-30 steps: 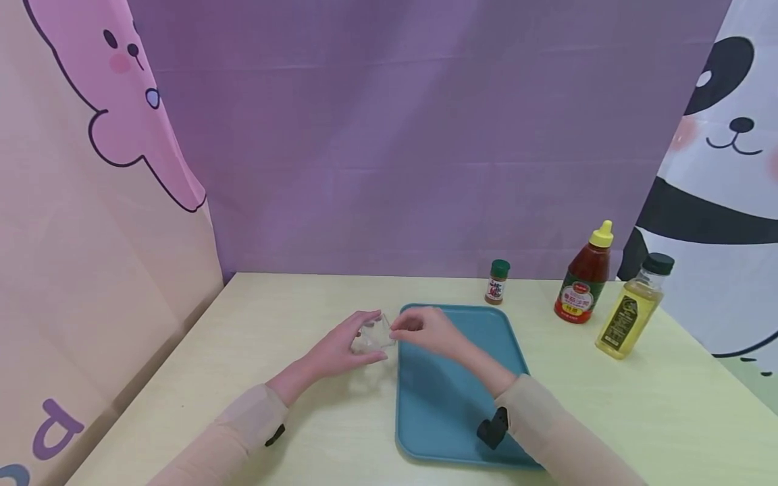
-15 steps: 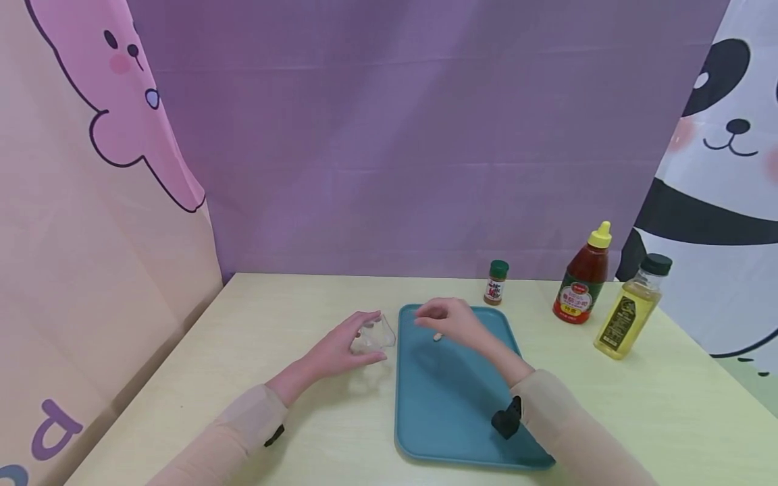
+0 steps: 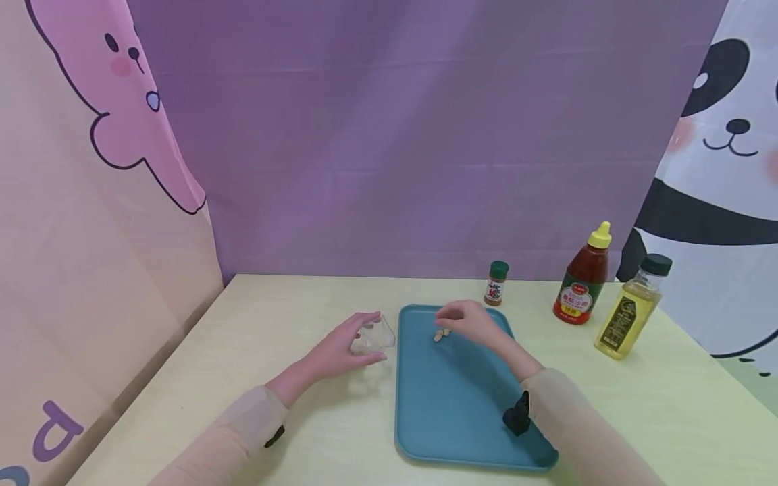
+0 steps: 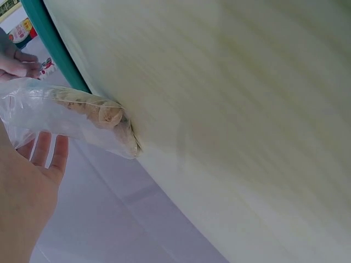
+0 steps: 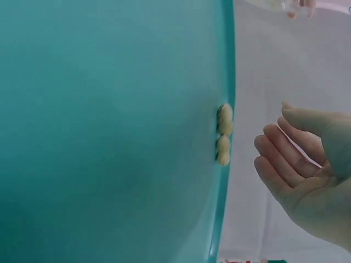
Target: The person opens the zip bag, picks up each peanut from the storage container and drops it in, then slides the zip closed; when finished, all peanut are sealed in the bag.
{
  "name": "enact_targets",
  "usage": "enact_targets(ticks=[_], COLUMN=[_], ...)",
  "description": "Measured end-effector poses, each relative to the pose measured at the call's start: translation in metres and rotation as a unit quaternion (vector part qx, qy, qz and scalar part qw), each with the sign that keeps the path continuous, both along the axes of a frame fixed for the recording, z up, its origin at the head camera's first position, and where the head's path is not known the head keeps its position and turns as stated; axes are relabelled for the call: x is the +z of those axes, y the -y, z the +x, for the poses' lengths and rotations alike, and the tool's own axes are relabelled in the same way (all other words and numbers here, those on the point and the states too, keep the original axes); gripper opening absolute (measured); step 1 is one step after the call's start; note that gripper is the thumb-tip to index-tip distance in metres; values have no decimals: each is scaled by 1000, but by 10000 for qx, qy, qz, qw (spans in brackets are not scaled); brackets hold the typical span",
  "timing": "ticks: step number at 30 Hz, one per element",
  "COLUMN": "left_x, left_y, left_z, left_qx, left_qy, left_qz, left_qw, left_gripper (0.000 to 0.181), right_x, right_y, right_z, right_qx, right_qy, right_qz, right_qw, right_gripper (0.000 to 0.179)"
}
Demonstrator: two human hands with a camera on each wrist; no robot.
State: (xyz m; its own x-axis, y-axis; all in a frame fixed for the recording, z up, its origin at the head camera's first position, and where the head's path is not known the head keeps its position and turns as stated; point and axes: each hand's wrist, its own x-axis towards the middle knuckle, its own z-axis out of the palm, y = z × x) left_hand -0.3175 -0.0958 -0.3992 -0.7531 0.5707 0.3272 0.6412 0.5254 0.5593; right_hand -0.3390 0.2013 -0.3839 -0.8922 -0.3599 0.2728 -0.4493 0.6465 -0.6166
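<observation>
Peanuts (image 3: 442, 335) sit right there on the blue tray (image 3: 452, 425), toward its far end, a small cluster just under the right hand (image 3: 468, 320). And look at the right wrist view: two of them in plain sight, end to end along the tray's edge, one pale shell close behind the other. That right hand hovers over the tray, fingers softly bent, thumb and fingertips apart, with nothing visible between them.

Over to the left hand (image 3: 334, 349), and this one has a hold! Thumb and fingers wrap around a clear plastic bag (image 3: 378, 334), just beside the tray's left edge. The left wrist view shows more pale brown peanuts bunched in one end of that bag; how many, you cannot tell. Whether the bag touches the table (image 3: 340, 432) is hard to say.

Both forearms come in from the near side in pale sleeves (image 3: 237, 418), with a black device (image 3: 518, 415) at the right wrist.

Farther out, a little jar (image 3: 495, 287) with a green lid stands just past the tray's far right corner. Well to its right comes a red sauce bottle (image 3: 580, 287) with a yellow cap, then a yellow oil bottle (image 3: 629, 317) with a dark cap, nearer the person. Behind everything hangs a purple backdrop (image 3: 395, 135), a cartoon panda (image 3: 723, 169) smiling at the right.
</observation>
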Motion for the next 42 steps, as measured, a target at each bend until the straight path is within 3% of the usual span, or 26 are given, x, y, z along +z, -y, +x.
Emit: enact_targets(ticks=[6, 10, 19, 30, 42], left_x=[-1, -1, -1, -1, -2], left_y=[0, 0, -1, -1, 0], left_z=[0, -1, -1, -1, -2], left_qx=[10, 32, 24, 56, 58], left_qy=[43, 57, 56, 62, 18], left_qz=[-1, -24, -23, -51, -28], left_qw=[10000, 10000, 10000, 10000, 10000], left_gripper=[76, 77, 78, 76, 77], right_x=[-5, -7, -6, -9, -7], right_y=[-9, -16, -11, -15, -15], right_z=[-2, -4, -1, 0, 5], right_qx=[42, 211, -197, -416, -417], right_qy=[311, 294, 606, 702, 1227], right_qz=[273, 472, 977, 1180, 1050], right_qw=[9991, 9982, 9932, 9897, 9860], right_gripper=[36, 37, 24, 21, 21])
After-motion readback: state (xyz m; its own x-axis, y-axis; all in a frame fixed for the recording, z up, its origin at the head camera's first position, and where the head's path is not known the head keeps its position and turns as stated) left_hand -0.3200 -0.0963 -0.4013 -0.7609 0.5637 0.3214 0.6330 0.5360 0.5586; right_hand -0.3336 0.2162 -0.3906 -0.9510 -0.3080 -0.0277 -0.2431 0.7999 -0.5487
